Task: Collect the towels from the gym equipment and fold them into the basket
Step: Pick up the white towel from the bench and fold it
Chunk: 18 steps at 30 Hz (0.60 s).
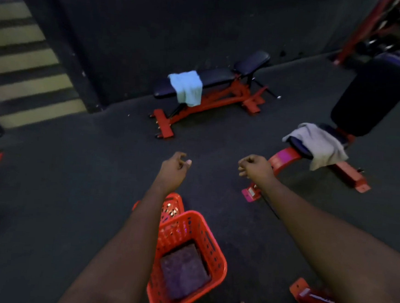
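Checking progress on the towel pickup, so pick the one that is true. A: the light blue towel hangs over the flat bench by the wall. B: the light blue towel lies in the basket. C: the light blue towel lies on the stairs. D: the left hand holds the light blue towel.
A: the light blue towel drapes over the flat bench by the wall, away from both hands.

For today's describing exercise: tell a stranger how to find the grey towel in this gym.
Start at the upright black bench on the right. The grey towel is draped over its low seat, just beyond the right hand. The other towel is light blue and lies on the flat bench by the wall.
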Each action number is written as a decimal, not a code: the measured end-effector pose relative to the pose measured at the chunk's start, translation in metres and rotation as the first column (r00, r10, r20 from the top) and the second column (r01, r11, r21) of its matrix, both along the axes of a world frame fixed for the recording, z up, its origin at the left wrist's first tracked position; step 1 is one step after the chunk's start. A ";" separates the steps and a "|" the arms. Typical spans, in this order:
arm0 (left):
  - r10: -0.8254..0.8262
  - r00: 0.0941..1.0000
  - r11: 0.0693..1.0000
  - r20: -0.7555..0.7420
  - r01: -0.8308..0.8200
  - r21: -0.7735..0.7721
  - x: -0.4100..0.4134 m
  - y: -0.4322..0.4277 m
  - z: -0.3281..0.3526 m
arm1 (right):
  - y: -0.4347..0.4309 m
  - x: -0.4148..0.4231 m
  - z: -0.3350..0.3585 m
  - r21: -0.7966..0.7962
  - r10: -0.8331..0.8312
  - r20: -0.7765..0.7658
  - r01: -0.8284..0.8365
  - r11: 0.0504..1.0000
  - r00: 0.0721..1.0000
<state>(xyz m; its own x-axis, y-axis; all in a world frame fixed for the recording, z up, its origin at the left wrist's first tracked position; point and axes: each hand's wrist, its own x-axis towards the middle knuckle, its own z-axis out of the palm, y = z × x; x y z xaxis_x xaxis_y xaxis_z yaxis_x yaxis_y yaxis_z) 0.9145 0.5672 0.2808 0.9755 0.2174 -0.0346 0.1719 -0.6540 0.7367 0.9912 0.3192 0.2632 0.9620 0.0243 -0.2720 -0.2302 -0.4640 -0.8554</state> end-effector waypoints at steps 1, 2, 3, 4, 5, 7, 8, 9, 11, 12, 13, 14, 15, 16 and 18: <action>-0.022 1.000 1.000 0.008 0.022 0.002 0.009 -0.006 0.005 | -0.009 0.005 0.003 0.019 -0.017 0.011 0.017 1.000 1.000; -0.067 0.998 0.998 0.021 0.067 0.002 0.027 -0.020 0.011 | -0.026 0.014 0.009 0.033 -0.053 0.027 0.052 0.998 0.998; -0.105 0.994 0.994 0.022 0.105 0.004 0.039 -0.031 0.015 | -0.040 0.020 0.013 0.042 -0.081 0.042 0.079 0.996 0.996; -0.152 0.988 0.988 0.031 0.152 0.009 0.059 -0.049 0.018 | -0.060 0.029 0.016 0.049 -0.121 0.056 0.118 0.992 0.991; -0.190 0.981 0.982 0.032 0.190 0.013 0.075 -0.065 0.020 | -0.078 0.037 0.017 0.056 -0.149 0.065 0.145 0.988 0.987; -0.253 0.967 0.967 0.037 0.253 0.017 0.110 -0.098 0.021 | -0.115 0.055 0.019 0.049 -0.197 0.072 0.194 0.980 0.978; -0.285 0.958 0.959 0.040 0.284 0.023 0.129 -0.116 0.020 | -0.135 0.066 0.019 0.047 -0.223 0.078 0.220 0.974 0.972; -0.317 0.948 0.948 0.039 0.316 0.027 0.148 -0.136 0.020 | -0.156 0.077 0.018 0.049 -0.250 0.080 0.247 0.968 0.965; -0.363 0.931 0.932 0.040 0.362 0.032 0.187 -0.180 0.018 | -0.199 0.102 0.017 0.057 -0.315 0.088 0.311 0.949 0.945; -0.380 0.924 0.925 0.038 0.379 0.033 0.204 -0.199 0.017 | -0.218 0.114 0.015 0.065 -0.341 0.090 0.336 0.940 0.936; -0.399 0.916 0.917 0.031 0.398 0.033 0.221 -0.220 0.017 | -0.237 0.124 0.015 0.073 -0.362 0.081 0.357 0.931 0.929; -0.416 0.909 0.909 0.026 0.416 0.030 0.237 -0.239 0.017 | -0.254 0.135 0.015 0.085 -0.382 0.072 0.376 0.923 0.921; -0.431 0.902 0.902 0.019 0.430 0.030 0.253 -0.257 0.018 | -0.271 0.146 0.016 0.086 -0.392 0.063 0.387 0.918 0.918; -0.441 0.897 0.897 0.014 0.441 0.024 0.270 -0.275 0.019 | -0.288 0.158 0.016 0.083 -0.397 0.059 0.392 0.916 0.916; -0.461 0.887 0.887 0.004 0.461 0.013 0.302 -0.308 0.021 | -0.319 0.181 0.018 0.068 -0.416 0.054 0.413 0.908 0.908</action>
<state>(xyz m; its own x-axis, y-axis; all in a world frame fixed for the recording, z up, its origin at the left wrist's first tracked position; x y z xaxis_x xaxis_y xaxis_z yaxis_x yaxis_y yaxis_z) 1.2163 0.2594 0.3020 0.9660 -0.2569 -0.0277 -0.1563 -0.6663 0.7291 1.1719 0.0003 0.2815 0.9043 -0.3676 -0.2169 -0.3337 -0.2918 -0.8964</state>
